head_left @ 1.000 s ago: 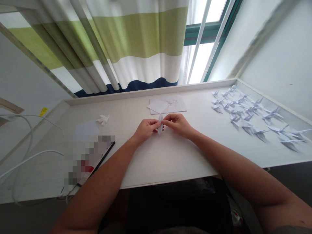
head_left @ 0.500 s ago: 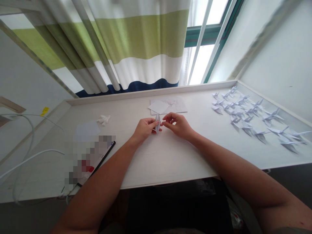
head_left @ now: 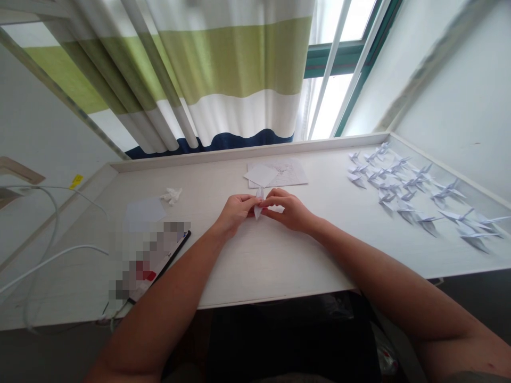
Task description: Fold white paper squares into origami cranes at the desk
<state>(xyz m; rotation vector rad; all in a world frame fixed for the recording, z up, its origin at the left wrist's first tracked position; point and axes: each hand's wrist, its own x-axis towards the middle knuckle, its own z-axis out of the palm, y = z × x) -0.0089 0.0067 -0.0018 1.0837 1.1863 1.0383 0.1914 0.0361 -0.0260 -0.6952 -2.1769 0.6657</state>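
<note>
A narrow folded white paper stands upright mid-table, pinched between thumb and fingers of the left hand. The right hand, fingers curled, has its fingertips at the paper's right side; whether they grip it, I cannot tell. Just beyond lies a square sheet overlapping a printed sheet. White tabletop stretches from the hands to the front edge; a raised rim borders the back. Folded paper cranes crowd the right side, well apart from the hands; crumpled tissue lies left. A striped curtain hangs behind, beside a window. Half a second ago the right fingers were off the paper; now they meet it.
</note>
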